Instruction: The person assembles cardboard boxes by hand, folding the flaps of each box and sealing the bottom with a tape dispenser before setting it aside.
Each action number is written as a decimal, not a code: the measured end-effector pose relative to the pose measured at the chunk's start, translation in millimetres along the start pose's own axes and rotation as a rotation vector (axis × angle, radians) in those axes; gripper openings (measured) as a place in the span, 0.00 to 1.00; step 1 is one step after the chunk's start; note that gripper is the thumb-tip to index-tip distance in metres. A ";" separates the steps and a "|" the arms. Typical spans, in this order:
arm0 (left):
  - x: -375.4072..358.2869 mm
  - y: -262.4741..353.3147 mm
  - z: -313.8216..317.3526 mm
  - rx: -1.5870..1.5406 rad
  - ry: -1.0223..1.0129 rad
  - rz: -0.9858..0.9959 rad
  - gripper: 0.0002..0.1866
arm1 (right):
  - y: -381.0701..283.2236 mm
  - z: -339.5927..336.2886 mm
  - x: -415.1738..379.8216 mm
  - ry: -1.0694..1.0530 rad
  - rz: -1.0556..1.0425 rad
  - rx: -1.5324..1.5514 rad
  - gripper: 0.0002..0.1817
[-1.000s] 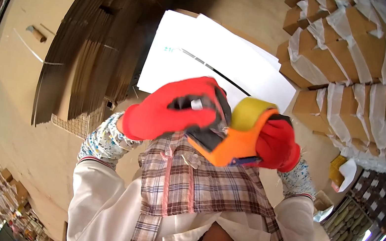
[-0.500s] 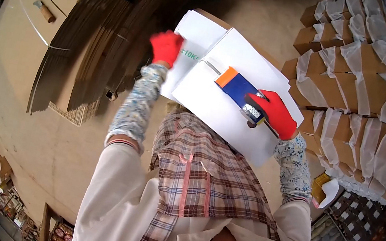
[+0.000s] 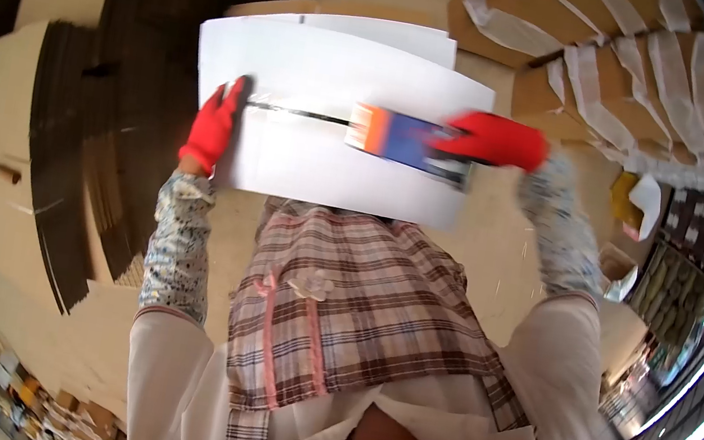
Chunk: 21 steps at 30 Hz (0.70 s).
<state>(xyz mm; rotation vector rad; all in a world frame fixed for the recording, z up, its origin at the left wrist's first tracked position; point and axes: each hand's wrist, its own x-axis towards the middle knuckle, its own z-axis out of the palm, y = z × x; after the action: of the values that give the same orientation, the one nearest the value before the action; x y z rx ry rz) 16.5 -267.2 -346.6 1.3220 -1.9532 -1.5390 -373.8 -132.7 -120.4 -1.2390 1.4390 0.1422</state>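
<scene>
A white cardboard box (image 3: 315, 164) lies in front of me, a dark seam running across its top. Over the right part of that seam, my right hand (image 3: 496, 141), in a red glove, is closed on a blue and orange tape dispenser (image 3: 405, 140). The dispenser is blurred by motion; clear shiny tape seems to lie along the seam to its left. My left hand (image 3: 216, 122), also red-gloved, rests at the box's left end with its fingers stretched out along the surface.
Stacks of flat brown cardboard (image 3: 62, 149) stand on the left. A wooden-handled tool (image 3: 4, 172) lies on the floor beyond them. Brown cartons (image 3: 560, 105) with white liners hanging out are lined up at the upper right, with a yellow and white item (image 3: 632, 203) below them.
The view has turned, so the box now lies nearly level. My left hand has come onto the box's left end. My right hand has drawn the tape dispenser rightward along the seam.
</scene>
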 end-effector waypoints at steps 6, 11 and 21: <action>-1.9 41.1 5.7 -0.171 0.033 -0.216 0.33 | 197.3 12.5 -83.0 0.164 0.121 -0.122 0.19; -7.3 65.5 2.6 -0.471 -0.039 -0.351 0.31 | 240.1 142.6 84.2 0.832 0.199 -0.304 0.23; -19.8 -20.6 45.9 -1.136 -0.371 -0.537 0.28 | 402.4 273.7 129.6 0.867 0.114 0.905 0.21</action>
<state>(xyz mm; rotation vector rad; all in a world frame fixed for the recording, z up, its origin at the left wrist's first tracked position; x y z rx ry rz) 3.1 -224.0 -376.2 1.0499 -0.4969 -2.6575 -456.5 153.9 -526.1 -0.4345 1.9540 -0.9820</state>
